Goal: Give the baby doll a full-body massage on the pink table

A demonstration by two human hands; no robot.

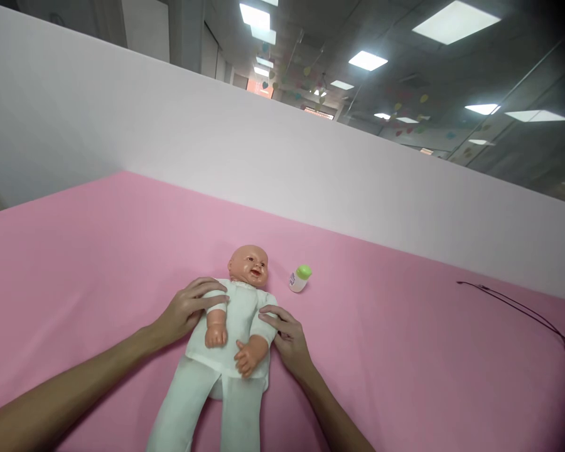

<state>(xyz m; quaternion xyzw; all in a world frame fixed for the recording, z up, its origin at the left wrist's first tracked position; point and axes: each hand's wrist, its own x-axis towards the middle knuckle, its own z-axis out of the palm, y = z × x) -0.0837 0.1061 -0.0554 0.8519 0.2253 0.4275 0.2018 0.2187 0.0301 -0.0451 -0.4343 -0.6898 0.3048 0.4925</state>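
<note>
A baby doll (238, 320) in a white top and trousers lies on its back, head pointing away from me. My left hand (191, 307) holds it at the upper arm, fingers over the sleeve and thumb side against its flank. On the other side, my right hand (287, 339) grips the doll's other sleeve, its fingertips resting on the cloth. Both palms are partly hidden. Beside the doll's head, on the right, stands a small white bottle (300, 279) with a green cap; neither hand touches it. The doll's feet are out of view.
A pink cover (386, 351) spreads over the surface under the doll. Behind it rises a white partition (282, 157). Thin dark cables (522, 307) lie at the right edge. Ceiling lights (456, 22) and hanging coloured decorations show beyond the partition.
</note>
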